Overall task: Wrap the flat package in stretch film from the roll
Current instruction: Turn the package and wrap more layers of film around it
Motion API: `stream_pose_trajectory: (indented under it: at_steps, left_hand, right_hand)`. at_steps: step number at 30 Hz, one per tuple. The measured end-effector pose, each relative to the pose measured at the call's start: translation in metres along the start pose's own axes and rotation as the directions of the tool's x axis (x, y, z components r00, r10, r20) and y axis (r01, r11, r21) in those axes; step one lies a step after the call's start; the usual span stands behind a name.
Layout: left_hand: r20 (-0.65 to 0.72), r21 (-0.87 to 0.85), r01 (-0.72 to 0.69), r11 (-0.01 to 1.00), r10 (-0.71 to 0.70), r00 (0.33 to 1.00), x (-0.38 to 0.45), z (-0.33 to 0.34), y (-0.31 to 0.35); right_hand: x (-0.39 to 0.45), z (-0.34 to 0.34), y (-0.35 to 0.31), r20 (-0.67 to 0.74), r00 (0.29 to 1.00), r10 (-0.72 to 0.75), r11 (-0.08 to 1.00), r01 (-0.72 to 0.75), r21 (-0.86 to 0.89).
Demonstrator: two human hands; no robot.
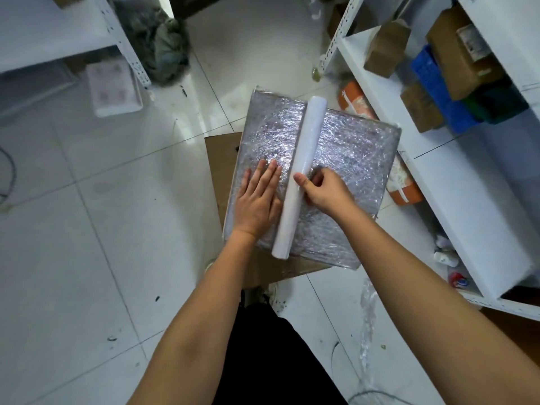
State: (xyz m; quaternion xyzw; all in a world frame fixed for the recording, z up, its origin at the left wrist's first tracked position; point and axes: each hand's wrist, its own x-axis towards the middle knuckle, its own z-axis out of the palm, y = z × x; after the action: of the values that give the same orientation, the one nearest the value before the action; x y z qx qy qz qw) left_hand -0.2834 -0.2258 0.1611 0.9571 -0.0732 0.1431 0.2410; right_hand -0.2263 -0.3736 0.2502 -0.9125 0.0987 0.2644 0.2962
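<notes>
Both bare forearms reach up from the bottom of the frame toward its centre. The left hand lies flat, palm down, fingers straight and close together, pointing toward the top of the frame — pressed on the wrapped surface just left of centre. The right hand sits just right of it, knuckles up, fingers curled, its thumb stretched left onto the film roll — gripping it near mid-length.
</notes>
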Motion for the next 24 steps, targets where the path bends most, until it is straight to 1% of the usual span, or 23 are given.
stream_pose_trajectory:
  at_steps: [2,3,5,7,8,12,14,16,17,18,19,21,22,24]
  left_hand:
    - [-0.009,-0.097,0.022,0.995,-0.023,1.000,-0.001,-0.010,0.006]
    - [-0.018,-0.101,0.024,0.995,-0.026,1.000,-0.006,-0.014,0.009]
    - [-0.030,0.001,0.002,1.000,-0.002,1.000,-0.023,-0.012,0.008]
    - [-0.005,0.123,-0.023,0.992,0.024,1.000,-0.038,-0.001,-0.001]
    - [0.007,0.157,-0.028,0.987,0.027,1.000,-0.043,0.004,-0.006]
    - [-0.003,0.162,-0.031,0.986,0.032,0.999,-0.043,0.009,-0.011]
    - [0.001,0.149,-0.030,0.988,0.030,1.000,-0.045,0.007,-0.010]
    - [0.011,0.130,-0.024,0.991,0.023,1.000,-0.044,0.007,-0.012]
    - [0.009,0.123,-0.025,0.992,0.024,1.000,-0.045,0.008,-0.013]
    - [0.007,0.118,-0.024,0.993,0.023,1.000,-0.046,0.009,-0.013]
    - [0.009,0.116,-0.024,0.993,0.023,1.000,-0.048,0.009,-0.014]
    - [0.017,0.125,-0.025,0.992,0.023,1.000,-0.052,0.011,-0.016]
    - [0.017,0.137,-0.026,0.990,0.024,1.000,-0.054,0.012,-0.016]
    - [0.014,0.160,-0.034,0.987,0.032,0.999,-0.058,0.014,-0.014]
  right_hand:
    - [0.002,-0.002,0.003,0.006,1.000,-0.029,0.999,0.028,0.042]
    - [0.003,-0.004,0.002,0.009,0.999,-0.035,0.998,0.035,0.058]
    - [0.006,-0.005,0.004,0.022,0.999,-0.039,0.994,0.036,0.099]
    - [0.008,-0.004,0.003,0.033,0.999,-0.032,0.989,0.027,0.145]
    - [0.009,-0.002,0.003,0.040,0.999,-0.035,0.986,0.028,0.166]
    - [0.006,-0.001,0.001,0.024,0.999,-0.033,0.982,0.028,0.185]
    - [0.004,0.000,0.003,-0.003,1.000,-0.004,0.980,0.005,0.199]
    - [0.000,0.004,0.004,-0.035,0.999,0.026,0.993,-0.022,0.120]
    - [-0.005,0.006,0.001,-0.061,0.997,0.048,0.999,-0.047,0.015]
    - [-0.010,0.009,-0.002,-0.119,0.991,0.065,0.992,-0.077,-0.102]
    - [-0.015,0.013,-0.005,-0.192,0.979,0.069,0.978,-0.105,-0.182]
    - [-0.026,0.022,-0.016,-0.295,0.955,0.038,0.976,-0.099,-0.194]
    - [-0.030,0.027,-0.020,-0.320,0.947,0.035,0.980,-0.096,-0.176]
    - [-0.032,0.034,-0.025,-0.321,0.944,0.073,0.973,-0.137,-0.183]
